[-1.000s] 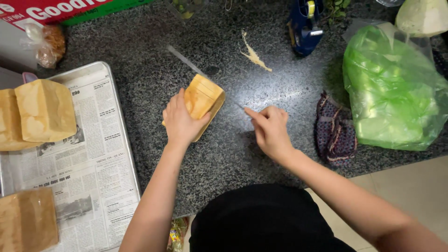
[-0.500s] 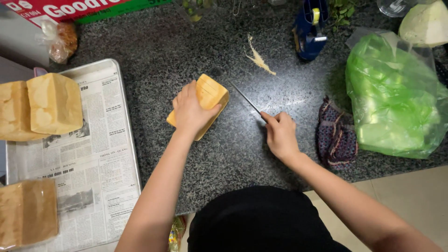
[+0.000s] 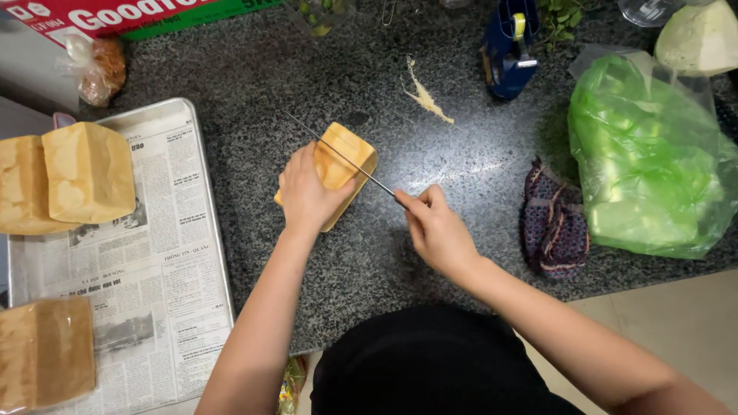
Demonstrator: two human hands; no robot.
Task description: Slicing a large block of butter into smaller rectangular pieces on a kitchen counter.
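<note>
Dark speckled stone counter [image 3: 231, 84], seen from above. Left hand [image 3: 307, 192] clamps a yellow-orange block [image 3: 347, 157], fingers wrapped over its near side, thumb toward the blade; the block pokes out beyond the fingertips, tilted on the counter. Right hand [image 3: 438, 230] grips the handle of a thin knife [image 3: 338, 154], fingers closed tight, forefinger stretched along the top. The blade runs from those fingers up and away across the top of the block, just past the left fingertips; its tip sticks out over bare stone on the far side.

Left of the left hand, well apart: a metal tray [image 3: 219, 253] lined with newspaper [image 3: 146, 284], carrying tan blocks [image 3: 84, 173], some wrapped in clear film. Right of the right hand, near: a knitted purple pouch [image 3: 553, 215], then a green plastic bag [image 3: 653, 169]. Beyond the knife tip, a pale scrap [image 3: 425, 96] and a blue tape dispenser [image 3: 507, 46]. A small knotted bag [image 3: 96, 69] at far left.
</note>
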